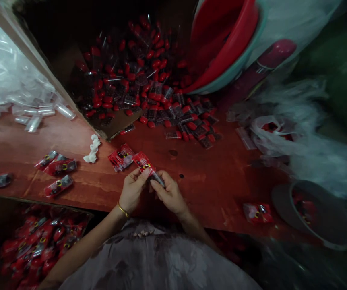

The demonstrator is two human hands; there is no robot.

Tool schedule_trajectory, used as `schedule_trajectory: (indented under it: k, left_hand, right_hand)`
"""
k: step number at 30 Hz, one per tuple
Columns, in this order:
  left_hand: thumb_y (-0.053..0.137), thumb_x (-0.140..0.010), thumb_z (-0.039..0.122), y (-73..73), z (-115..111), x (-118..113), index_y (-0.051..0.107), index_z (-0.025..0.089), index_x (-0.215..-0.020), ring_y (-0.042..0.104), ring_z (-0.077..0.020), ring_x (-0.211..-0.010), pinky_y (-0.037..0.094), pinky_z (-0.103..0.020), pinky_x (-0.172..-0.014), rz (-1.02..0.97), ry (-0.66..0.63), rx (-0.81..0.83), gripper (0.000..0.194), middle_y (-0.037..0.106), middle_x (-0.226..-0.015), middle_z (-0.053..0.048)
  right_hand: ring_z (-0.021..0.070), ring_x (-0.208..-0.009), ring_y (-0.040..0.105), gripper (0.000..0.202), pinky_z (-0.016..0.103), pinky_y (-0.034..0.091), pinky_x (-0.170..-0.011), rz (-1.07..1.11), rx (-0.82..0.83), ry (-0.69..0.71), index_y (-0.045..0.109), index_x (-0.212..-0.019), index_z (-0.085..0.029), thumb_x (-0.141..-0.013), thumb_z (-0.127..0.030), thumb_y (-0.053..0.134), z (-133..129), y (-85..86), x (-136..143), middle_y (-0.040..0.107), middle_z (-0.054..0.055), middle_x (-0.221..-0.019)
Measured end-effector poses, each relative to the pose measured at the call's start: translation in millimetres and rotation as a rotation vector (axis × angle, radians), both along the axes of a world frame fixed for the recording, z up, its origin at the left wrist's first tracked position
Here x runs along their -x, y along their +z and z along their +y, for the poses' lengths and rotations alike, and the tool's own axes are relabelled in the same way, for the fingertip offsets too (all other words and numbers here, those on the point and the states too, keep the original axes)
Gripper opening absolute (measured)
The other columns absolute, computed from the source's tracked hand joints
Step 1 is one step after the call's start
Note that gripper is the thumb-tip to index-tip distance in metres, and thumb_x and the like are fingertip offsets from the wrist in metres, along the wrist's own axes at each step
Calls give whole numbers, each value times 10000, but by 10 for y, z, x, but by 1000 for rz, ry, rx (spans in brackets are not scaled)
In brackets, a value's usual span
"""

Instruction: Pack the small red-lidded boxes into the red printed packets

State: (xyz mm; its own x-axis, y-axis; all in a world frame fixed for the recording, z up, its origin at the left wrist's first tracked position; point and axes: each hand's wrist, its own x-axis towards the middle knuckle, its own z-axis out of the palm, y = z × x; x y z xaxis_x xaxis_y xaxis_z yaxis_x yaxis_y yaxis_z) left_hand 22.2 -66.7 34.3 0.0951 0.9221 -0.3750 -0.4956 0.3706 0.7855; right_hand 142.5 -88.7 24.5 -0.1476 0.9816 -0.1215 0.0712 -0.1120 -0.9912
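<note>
While the left hand (131, 192) and the right hand (171, 195) are both pinching a small red packet (142, 160), it is slanting over the near part of the reddish table (205, 175). Its printed end is probably behaving like thin, slippery film, soft enough to be creasing easily, while the dark lower end seems to be enclosing something stiffer. It is likely weighing very little, and that firmer end is offering the surer hold. Both thumbs are pressing from above, the fingers are curling underneath, and the forearms are converging from either side. A gold bracelet (122, 210) is circling the left wrist. Beyond that hand, red wrappers (120, 157) are lying near white pieces (92, 156).
</note>
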Motion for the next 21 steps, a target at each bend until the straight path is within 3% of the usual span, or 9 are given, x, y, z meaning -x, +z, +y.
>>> schedule_trajectory:
  k: [4,7,9,14,18,21]
  left_hand:
    - [663,-702,415,15,-5,24,659,151,-752,505,-75,-480,435,-201,-495,92,-88,-123,269,601,-592,9]
    - [618,-734,446,65,27,32,647,171,-880,495,-95,-421,420,-214,-409,11,-163,-90,313,553,-530,30]
    - [618,-735,440,97,62,32,636,175,-907,458,-89,-363,382,-203,-353,-12,-177,-51,317,506,-481,54]
    - [713,-661,363,87,109,20,655,146,-770,563,-77,-568,449,-181,-524,26,48,-29,250,653,-715,-14]
    - [718,-646,388,20,69,-22,655,139,-743,508,-68,-477,413,-192,-457,-4,-56,-14,274,624,-624,7]
    - [734,-626,389,-15,40,-13,627,136,-653,479,-61,-438,407,-190,-444,-80,-66,6,276,567,-525,37]
  right_hand:
    - [34,-357,337,255,169,372,-376,246,133,17,461,-809,-209,-788,-444,556,55,57,9,552,-64,-608]
    - [19,-321,282,292,177,378,-361,438,223,-16,455,-809,-213,-763,-475,575,68,50,78,542,-75,-609]
    - [23,-338,333,304,187,402,-387,481,204,-51,471,-847,-213,-762,-485,577,53,28,121,555,-62,-647]
    - [55,-431,491,294,215,441,-474,349,88,-72,491,-927,-209,-809,-477,524,4,-2,89,622,-4,-787]
    - [71,-413,506,252,194,399,-425,171,1,-131,477,-852,-206,-806,-446,540,72,0,39,608,-30,-650]
    - [82,-399,488,281,194,392,-413,87,-22,-147,458,-729,-210,-777,-467,560,171,-28,94,549,-57,-522]
